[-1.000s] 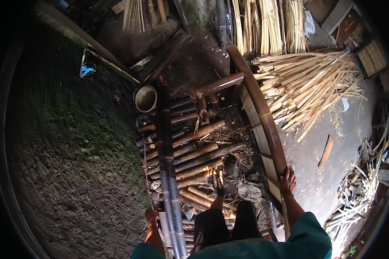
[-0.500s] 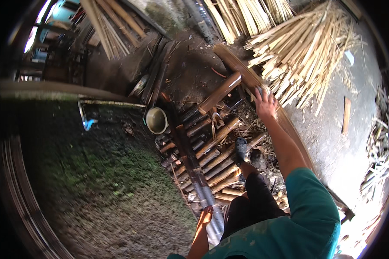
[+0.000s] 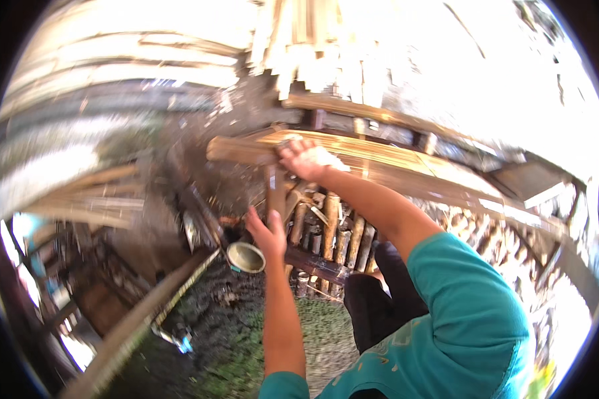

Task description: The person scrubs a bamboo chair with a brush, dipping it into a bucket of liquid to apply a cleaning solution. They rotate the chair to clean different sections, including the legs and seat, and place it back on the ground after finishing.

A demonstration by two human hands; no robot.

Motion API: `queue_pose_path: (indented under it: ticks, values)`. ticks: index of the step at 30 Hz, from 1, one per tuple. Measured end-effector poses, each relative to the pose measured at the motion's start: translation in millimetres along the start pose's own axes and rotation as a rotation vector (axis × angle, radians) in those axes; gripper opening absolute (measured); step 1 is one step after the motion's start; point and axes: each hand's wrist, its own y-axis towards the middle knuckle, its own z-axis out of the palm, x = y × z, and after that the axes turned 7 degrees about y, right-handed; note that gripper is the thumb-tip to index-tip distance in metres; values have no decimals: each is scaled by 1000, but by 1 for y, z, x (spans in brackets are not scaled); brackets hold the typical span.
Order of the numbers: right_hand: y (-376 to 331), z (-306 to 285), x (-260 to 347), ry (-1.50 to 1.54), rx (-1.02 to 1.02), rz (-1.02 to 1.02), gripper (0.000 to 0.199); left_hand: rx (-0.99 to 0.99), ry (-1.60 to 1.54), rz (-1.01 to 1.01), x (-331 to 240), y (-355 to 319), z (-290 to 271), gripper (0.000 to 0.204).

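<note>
My right hand (image 3: 306,159) lies palm down near the left end of a long wooden plank (image 3: 246,151), its fingers stretched out on the wood. Beneath and beside it the plank's top looks yellow and streaked in strong light. Lower and to the left is my left hand (image 3: 268,236), fingers and thumb spread, close beside a short wooden beam (image 3: 275,189) that meets the plank. I cannot tell whether it touches the beam. Just left of this hand sits a pale round bowl (image 3: 245,257).
Bamboo poles (image 3: 329,226) lie side by side beyond my legs, crossed by a dark pole (image 3: 313,265). Overexposed bamboo strips (image 3: 299,50) spread at the far side. Mossy ground (image 3: 239,339) lies at the lower left, past a long beam (image 3: 140,319).
The whole view has swung round and is blurred. My left hand has come up from low by the dark pole to the short beam. My right hand still rests on the plank.
</note>
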Motion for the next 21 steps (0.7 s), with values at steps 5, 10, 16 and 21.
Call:
queue_pose_path:
  ticks: [5,10,16,21]
  values:
    - [-12,-23,-11,72,-137,-47,46,361,-415,-239,-59,126,30,84]
    - [-109,-60,-71,118,-172,206,32,408,-152,-379,-85,127,66,98]
    - [-309,-126,-170,-83,-233,732,29,490,-109,-367,-47,125,60,105]
    - [-470,-146,-184,-379,-763,1142,23,644,-156,-365,-57,126,52,108]
